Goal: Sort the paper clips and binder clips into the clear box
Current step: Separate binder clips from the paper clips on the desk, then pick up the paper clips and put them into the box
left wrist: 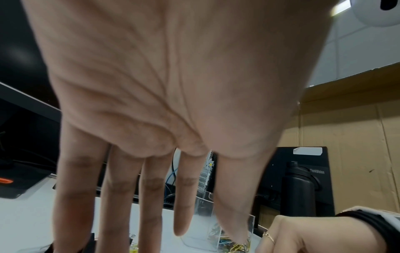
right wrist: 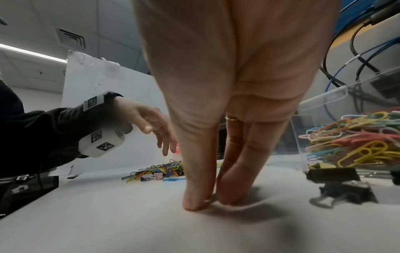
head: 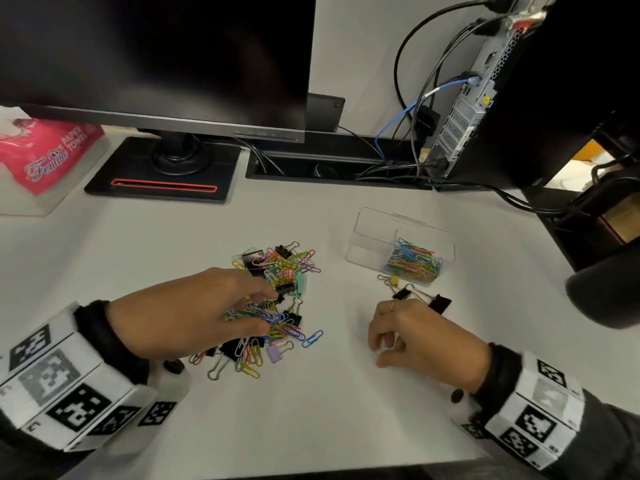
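A mixed pile of coloured paper clips and binder clips [head: 284, 268] lies mid-table, also low in the right wrist view as the pile [right wrist: 158, 171]. My left hand [head: 268, 310] hovers over its near side, fingers straight and relaxed, holding nothing; the left hand [left wrist: 207, 234] shows a bare palm. The clear box [head: 374, 223] stands to the right: left compartment bare, right one full of paper clips [head: 414, 261]. A few binder clips [head: 440, 303] lie in front of it. My right hand [head: 377, 353] rests its fingertips on the table beside them, empty; the right hand [right wrist: 212, 202] touches the surface.
A dark monitor [head: 156, 64] on a black stand base [head: 162, 174] fills the back left, with a pink paper towel pack [head: 45, 154] beside it. A computer tower [head: 460, 116] with cables stands back right. A black bottle [left wrist: 298, 188] is behind the box.
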A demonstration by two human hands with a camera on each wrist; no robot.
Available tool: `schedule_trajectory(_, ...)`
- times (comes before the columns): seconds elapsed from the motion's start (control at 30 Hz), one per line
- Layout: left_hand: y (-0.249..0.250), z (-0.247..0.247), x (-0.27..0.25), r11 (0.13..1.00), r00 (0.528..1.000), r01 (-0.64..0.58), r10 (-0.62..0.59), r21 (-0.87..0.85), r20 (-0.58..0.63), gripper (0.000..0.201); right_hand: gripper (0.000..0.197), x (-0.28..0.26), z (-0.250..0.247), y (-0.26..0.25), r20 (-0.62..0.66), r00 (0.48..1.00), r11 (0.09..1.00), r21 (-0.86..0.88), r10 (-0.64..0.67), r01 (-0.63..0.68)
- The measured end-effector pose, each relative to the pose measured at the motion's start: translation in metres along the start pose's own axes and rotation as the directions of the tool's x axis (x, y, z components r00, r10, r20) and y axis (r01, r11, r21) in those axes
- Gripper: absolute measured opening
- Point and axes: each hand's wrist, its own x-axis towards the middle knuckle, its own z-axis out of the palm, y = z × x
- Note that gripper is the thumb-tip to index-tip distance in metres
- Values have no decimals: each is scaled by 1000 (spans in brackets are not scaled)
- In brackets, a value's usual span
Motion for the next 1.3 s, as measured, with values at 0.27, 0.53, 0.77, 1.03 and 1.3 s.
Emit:
schedule_trajectory(0.27,4,4,2,1000,1000,1,-1,7,11,40,26,-1,-2,4,70,996,993,107,51,-58)
schedule_trajectory(0.53,0,2,3,1000,1000,-15,15,-12,5,44,8,-3,-20,10,105,994,987,162,-16,-1)
schedule_trajectory(0.77,-17,-6,5,997,999,12,-16,-76,-46,45,9,1,-82,41,-719,695,999,-24,13,-44)
schedule_trajectory(1.03,-14,-9,17,998,983,19,-29,-56,-180,23,48,8,-65,46,-674,734,965,-130,81,-227)
schedule_trajectory(1.3,-4,-4,63,963,999,33,-23,267,-42,31,86,16,-70,64,-273,914,950,2,301,-312)
